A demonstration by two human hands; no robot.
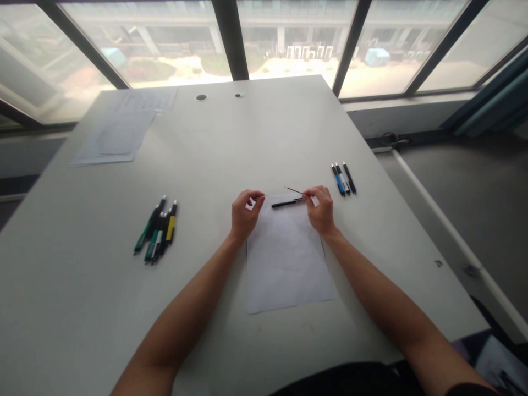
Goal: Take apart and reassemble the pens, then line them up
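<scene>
My left hand hovers at the top left of a white sheet of paper, fingers pinched on something tiny I cannot make out. My right hand is at the sheet's top right, pinching a thin dark rod, likely a pen refill, which points left and up. A black pen barrel lies across the top of the paper between both hands, its right end under my right fingers.
Several pens, green, black and yellow, lie in a bunch at the left. Three pens, blue and black, lie at the right. Printed sheets rest at the far left of the white table. Windows run behind.
</scene>
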